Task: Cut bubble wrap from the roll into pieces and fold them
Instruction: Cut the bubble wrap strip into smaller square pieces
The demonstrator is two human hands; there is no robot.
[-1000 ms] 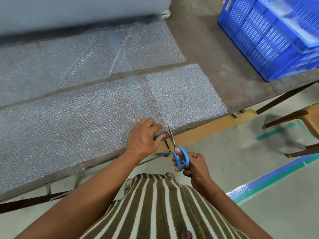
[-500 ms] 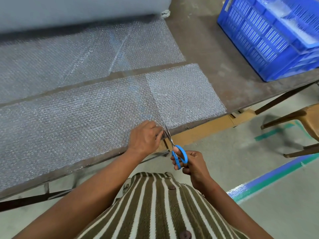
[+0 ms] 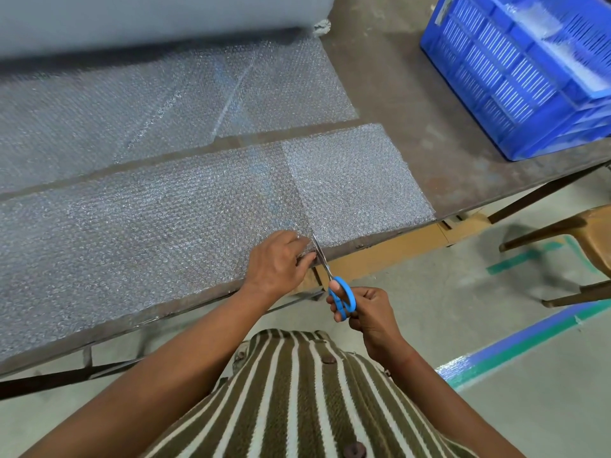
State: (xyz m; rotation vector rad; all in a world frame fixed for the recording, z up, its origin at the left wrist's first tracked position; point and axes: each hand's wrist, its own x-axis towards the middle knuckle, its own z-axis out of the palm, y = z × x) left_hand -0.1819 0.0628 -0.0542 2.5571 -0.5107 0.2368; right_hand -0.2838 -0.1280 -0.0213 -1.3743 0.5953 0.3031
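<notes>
Clear bubble wrap (image 3: 165, 223) flat on table, scissors (image 3: 325, 262) at near edge

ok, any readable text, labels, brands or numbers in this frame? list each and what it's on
No text can be read in this frame.
Blue crate: a small pale label at its top left corner, too small and blurred to read.
Scissors: no brand or marking visible on the blue handles or the blades.
Bubble wrap, table: faint blue streaks show under the wrap, but no letters or numbers.
</notes>
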